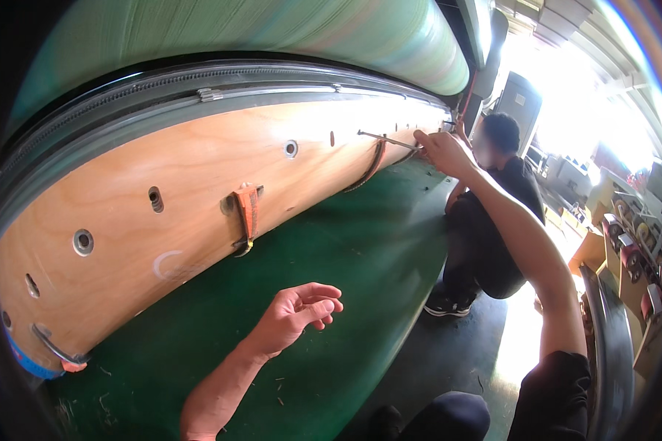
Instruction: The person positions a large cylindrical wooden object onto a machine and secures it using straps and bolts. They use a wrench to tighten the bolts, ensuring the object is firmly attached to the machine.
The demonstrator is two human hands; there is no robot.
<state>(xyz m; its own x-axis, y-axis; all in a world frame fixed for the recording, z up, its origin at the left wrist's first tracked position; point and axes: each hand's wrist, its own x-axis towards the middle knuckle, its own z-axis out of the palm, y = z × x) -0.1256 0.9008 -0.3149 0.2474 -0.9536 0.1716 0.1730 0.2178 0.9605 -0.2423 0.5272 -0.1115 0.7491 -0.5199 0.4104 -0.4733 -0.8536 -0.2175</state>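
A long curved plywood board (198, 162) with metal-ringed holes and slots runs along the machine. My right hand (445, 153), arm stretched far forward, is closed on a thin metal rod that looks like a hex key (390, 140). Its far end meets the board near a small hole. Over the green surface (331, 242), my left hand (299, 314) hangs with loosely curled fingers, slightly apart, and nothing visible in it. An orange strap (248, 212) wraps the board's lower edge, nearest to this hand. Another strap (371, 167) crosses the board under the rod.
A large pale-green roller (257, 33) lies above the board, behind a metal rail (272, 87). A person in dark clothes (485, 228) crouches at the far right end, close to my right arm. Shelves with boxes and parts (625, 257) stand at the right.
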